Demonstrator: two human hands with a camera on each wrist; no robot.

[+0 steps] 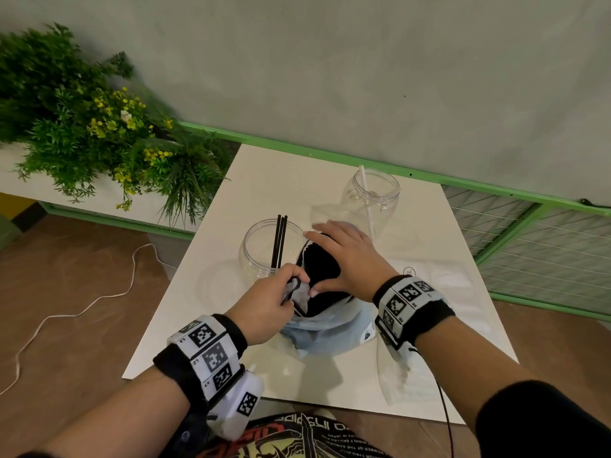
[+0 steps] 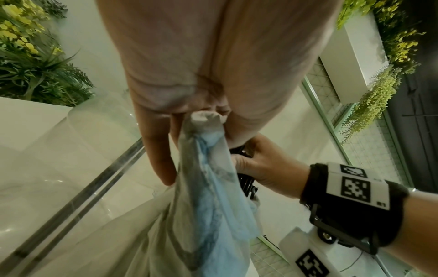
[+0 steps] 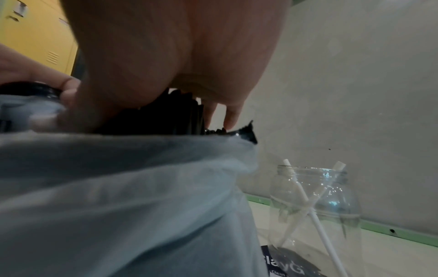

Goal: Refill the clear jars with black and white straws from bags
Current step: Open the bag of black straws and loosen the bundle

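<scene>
White laminate forms the worktop seen from the head view, with a pale blue plastic bag at its centre. The bag's gathered mouth is pinched by the left hand, whose grip is clamped on the plastic, while the right hand is laid over the bundle of black straws standing in the bag, fingers curved around it. Just beside the bag at 11 o'clock stands a clear jar with a few black straws leaning in it. At 1 o'clock, farther back, a second clear jar is seen with a white straw in it. A leafy plant fills the 10 o'clock corner, a white cord lies on the brown floor, and a green wire rack runs along the right.

From the left wrist view, the twisted bag top is shown held between thumb and fingers; the right hand is closed on dark straws at 3 o'clock, and the jar wall with its leaning straws passes at 8 o'clock.

From the right wrist view, blue plastic blocks most of the lower field. The black bundle is gripped under the palm, and the jar with two crossed white straws stands at 4 o'clock.
</scene>
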